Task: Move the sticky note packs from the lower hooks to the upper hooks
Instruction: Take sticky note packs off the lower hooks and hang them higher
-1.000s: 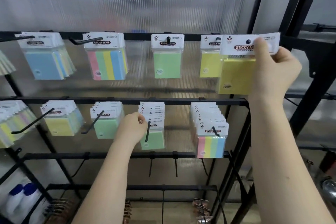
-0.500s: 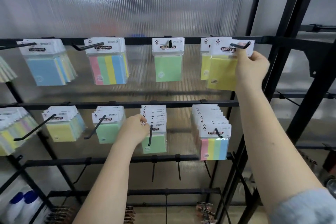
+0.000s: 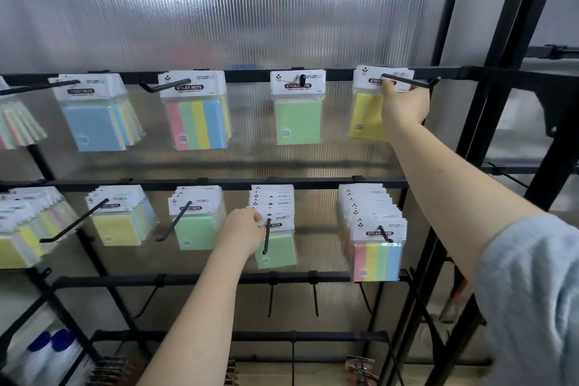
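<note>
On the upper rail of the black wire rack, at its right end, the right hand grips a yellow sticky note pack by its white header card, thumb and fingers curled round the card's lower edge; the pack hangs on the upper right hook, whose black prong runs out over the hand toward its upturned tip, and the hand covers the pack's right side while the yellow pad shows to its left. Lower down, on the middle rail, the left hand pinches the front of a stack of green sticky note packs at the header card, just left of the lower hook that carries them; the green pad of the front pack hangs below and to the right of that hand, partly hidden by it. Other packs hang along the upper rail: a green pack, a striped pack and a blue stack. Beside the left hand on the middle rail hang another green stack to its left and a striped stack to its right, with a yellow stack further left. Empty black prongs stick out from the rail beneath. A ribbed translucent panel backs the rack.
</note>
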Tool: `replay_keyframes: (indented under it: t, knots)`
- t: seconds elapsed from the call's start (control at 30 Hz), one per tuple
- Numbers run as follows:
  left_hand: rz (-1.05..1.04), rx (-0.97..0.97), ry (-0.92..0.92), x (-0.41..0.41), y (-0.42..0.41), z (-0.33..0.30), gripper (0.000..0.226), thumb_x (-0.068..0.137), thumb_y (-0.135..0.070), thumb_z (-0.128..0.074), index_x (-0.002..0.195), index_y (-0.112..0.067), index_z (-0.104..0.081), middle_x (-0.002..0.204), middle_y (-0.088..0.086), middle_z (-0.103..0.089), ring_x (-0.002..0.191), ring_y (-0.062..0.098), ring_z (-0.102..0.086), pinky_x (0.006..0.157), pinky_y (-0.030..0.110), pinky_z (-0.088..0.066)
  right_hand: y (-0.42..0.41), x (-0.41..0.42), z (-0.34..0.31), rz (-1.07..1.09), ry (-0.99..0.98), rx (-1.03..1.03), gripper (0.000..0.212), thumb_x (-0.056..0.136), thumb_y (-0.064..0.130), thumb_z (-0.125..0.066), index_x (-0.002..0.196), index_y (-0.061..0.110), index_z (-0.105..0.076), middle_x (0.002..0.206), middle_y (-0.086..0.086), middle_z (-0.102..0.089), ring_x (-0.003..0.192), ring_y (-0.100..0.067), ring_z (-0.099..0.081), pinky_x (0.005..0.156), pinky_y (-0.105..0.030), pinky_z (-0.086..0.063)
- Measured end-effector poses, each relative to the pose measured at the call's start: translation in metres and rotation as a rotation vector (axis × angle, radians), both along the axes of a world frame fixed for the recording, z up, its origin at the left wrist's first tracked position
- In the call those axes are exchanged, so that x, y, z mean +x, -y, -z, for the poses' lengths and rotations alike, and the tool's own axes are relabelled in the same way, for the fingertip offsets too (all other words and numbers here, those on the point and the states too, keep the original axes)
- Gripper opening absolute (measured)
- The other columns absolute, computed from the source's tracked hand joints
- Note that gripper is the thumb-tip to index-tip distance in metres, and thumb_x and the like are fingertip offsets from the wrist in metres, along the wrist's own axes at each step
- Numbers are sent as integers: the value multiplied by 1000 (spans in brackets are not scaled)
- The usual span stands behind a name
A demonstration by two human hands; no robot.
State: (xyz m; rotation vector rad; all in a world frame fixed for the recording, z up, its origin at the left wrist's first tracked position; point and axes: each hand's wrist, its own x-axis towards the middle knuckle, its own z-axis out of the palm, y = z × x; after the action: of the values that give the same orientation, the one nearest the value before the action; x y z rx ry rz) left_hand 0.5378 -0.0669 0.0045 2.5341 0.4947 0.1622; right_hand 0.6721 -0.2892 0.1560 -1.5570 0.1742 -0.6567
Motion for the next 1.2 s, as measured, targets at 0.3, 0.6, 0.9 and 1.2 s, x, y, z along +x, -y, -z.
replay_keyframes:
  t: [0.3, 0.6, 0.9, 1.2]
  knots:
    - [-37, -118, 103, -1, 1, 11, 19, 94, -17, -52, 111, -14, -59, 121, 3, -60, 100, 22, -56, 78, 28, -42, 5, 4, 4, 95, -86, -111, 53, 86, 33, -66, 129, 12, -43, 132, -7, -47, 121, -25, -48, 99, -34, -40]
    - [-140, -654, 226, -7, 5, 30, 19, 90, -23, -62, 108, -16, -59, 97, -8, -62, 84, 15, -55, 67, 24, -42, 4, -42, 81, -18, -38, -212, 34, 89, 22, -57, 120, 10, -54, 113, -1, -55, 93, -12, -52, 79, -24, -39]
    - [-164, -1025, 219, -18, 12, 45, 10, 94, -31, -56, 94, -28, -66, 95, -7, -68, 81, 8, -56, 65, 24, -41, 13, -85, 138, -146, -161, -302, 13, 89, 16, -52, 91, 12, -65, 87, 6, -64, 94, -16, -58, 75, -24, -37]
    - [-152, -456, 474, -47, 24, 32, 27, 98, -20, -45, 78, -9, -58, 65, -2, -54, 60, 13, -46, 51, 23, -31, 15, -107, 160, 28, -82, -274, 24, 95, 20, -46, 109, 13, -64, 119, 0, -62, 118, -18, -52, 88, -25, -37]
